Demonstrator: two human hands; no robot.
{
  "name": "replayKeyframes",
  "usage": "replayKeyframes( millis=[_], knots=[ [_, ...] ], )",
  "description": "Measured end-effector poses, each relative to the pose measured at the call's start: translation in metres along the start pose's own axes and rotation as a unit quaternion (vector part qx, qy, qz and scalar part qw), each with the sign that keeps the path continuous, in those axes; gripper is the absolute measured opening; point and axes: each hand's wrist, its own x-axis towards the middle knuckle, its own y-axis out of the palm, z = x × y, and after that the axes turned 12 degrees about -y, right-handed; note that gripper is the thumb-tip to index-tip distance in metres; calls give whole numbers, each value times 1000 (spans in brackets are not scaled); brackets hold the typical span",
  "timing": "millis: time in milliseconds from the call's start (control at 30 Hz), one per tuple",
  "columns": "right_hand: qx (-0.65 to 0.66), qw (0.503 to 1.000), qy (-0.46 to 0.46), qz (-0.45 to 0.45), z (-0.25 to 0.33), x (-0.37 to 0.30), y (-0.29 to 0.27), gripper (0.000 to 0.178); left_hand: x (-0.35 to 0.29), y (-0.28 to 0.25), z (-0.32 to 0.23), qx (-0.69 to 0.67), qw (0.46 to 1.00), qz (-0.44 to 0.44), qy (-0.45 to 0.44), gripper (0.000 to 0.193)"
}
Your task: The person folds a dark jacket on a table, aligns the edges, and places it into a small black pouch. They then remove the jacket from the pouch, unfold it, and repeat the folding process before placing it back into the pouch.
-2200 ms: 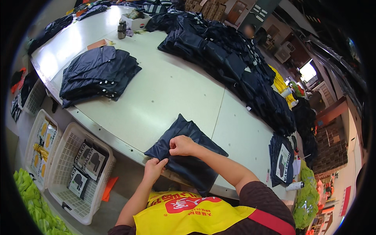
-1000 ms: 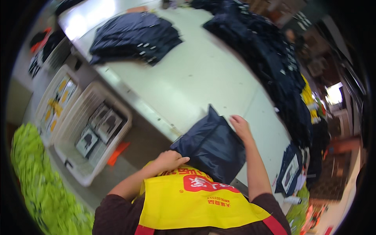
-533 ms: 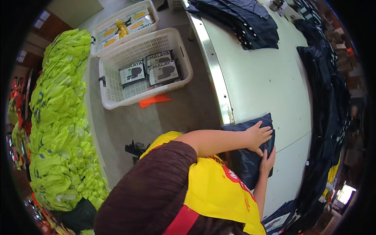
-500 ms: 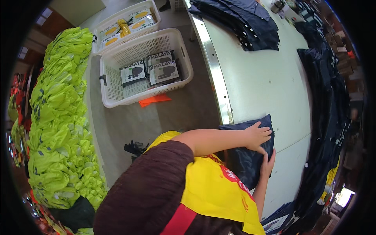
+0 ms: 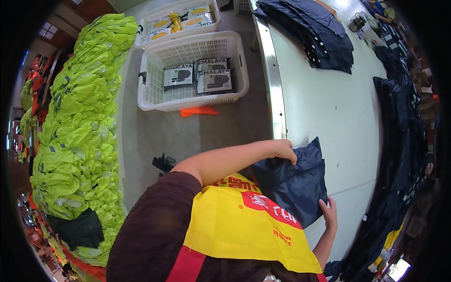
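Note:
A folded, glossy navy garment (image 5: pixel 296 183) lies at the near edge of the pale table, right against my body. My left hand (image 5: pixel 283 151) is closed on its far left edge, thumb and fingers pinching the fabric. At the garment's near right side, my right hand (image 5: pixel 330 214) grips the edge, thumb on top and fingers along the outside. Part of the garment's near left side is hidden by my yellow apron (image 5: pixel 253 230).
A white basket (image 5: pixel 145 91) with several dark packages stands on the floor left of the table (image 5: pixel 347 141); another basket (image 5: pixel 218 19) is behind it. Navy garments lie stacked (image 5: pixel 314 37) at the far end and along the right. Bright yellow-green garments (image 5: pixel 80 150) are heaped at left.
My left hand has gone from lying flat on the garment to pinching its far left edge. My right hand has slid nearer along the right side. The garment now lies more exposed.

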Motion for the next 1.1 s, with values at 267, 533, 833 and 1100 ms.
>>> replayKeyframes(
  millis=[267, 533, 833, 1100],
  knots=[
    [-39, 994, -78, -65, 107, 11, -56, 38, -31, 11, -4, -110, 966, -44, 230, 52],
    [-230, 892, -386, -54, 215, -22, -97, 51, -92, -40, -16, 59, 715, -238, 654, 63],
    [-81, 962, -106, -238, 24, 56, 4, 47, -3, -28, 78, -84, 957, -174, 218, 74],
    [432, 895, 65, -92, 165, 101, 73, 44, -20, -115, 110, -277, 931, -128, 199, 66]
  ],
)
